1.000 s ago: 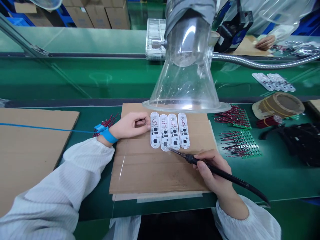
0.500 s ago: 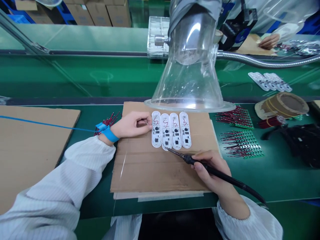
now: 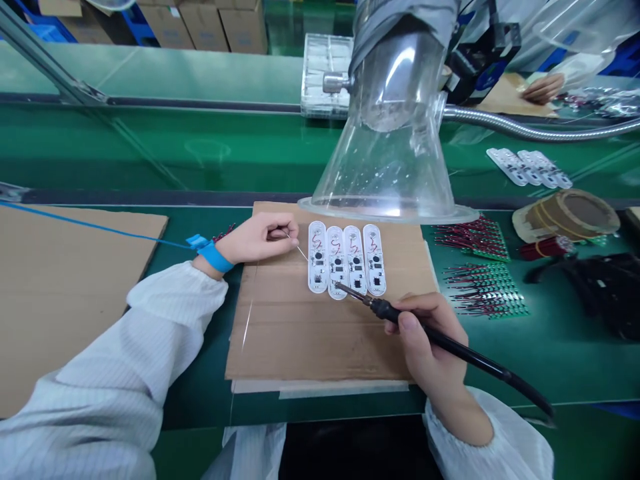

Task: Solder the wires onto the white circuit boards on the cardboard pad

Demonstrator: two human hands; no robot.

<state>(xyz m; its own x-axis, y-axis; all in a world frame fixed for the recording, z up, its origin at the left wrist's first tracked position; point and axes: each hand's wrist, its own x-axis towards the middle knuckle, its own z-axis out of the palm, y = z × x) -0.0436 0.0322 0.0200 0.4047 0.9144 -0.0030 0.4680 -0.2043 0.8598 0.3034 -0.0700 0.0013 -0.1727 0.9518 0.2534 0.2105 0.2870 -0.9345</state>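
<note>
Several white oblong circuit boards (image 3: 318,273) lie side by side on a piece of cardboard (image 3: 300,340), with red wires on their upper parts and dark chips below. My right hand (image 3: 435,333) is closed round the black handle of a soldering iron (image 3: 383,309). The iron's tip is at the lower part of the second board from the left. To the left of the boards my left hand (image 3: 265,237), with a blue wrist strap (image 3: 216,256), pinches a thin solder wire (image 3: 301,253). The wire's free end points down to the leftmost board's edge.
A clear fume hood (image 3: 387,167) hangs just beyond the boards. On the right lie green boards with red wires (image 3: 493,290), a tape roll (image 3: 565,215) and a black object (image 3: 600,293). More white boards (image 3: 529,168) lie behind. A co-worker's hand (image 3: 543,88) shows at upper right.
My left hand has moved slightly left, away from the boards, and more of the solder wire shows. The soldering iron's tip has shifted a little up on the second board.
</note>
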